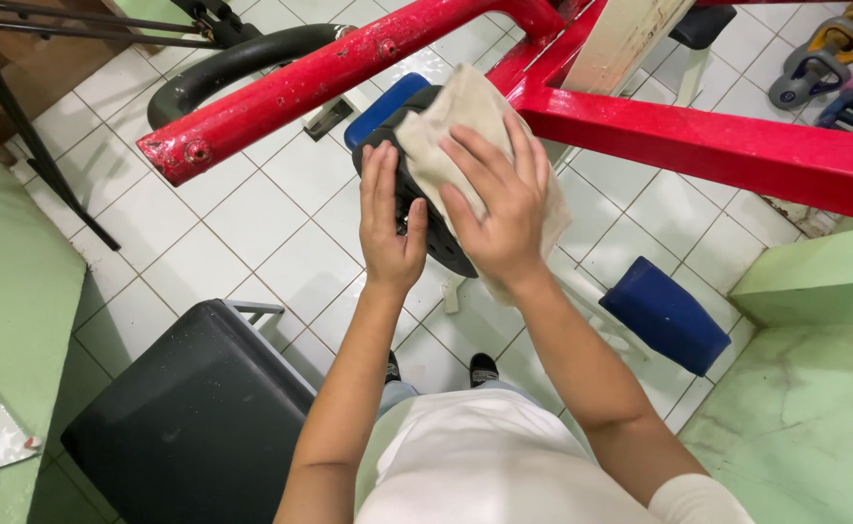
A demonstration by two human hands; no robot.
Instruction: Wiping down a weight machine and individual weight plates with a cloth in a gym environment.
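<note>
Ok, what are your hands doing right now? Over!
Left hand steadies black weight plate. Right hand presses beige cloth on it. Red frame close above.

Weight plate held between both hands, below the frame bar; left hand on its left edge; right hand pressing a cloth onto it; padded bench lower left on the floor; roller pad to the right; kettlebells far upper right.
</note>
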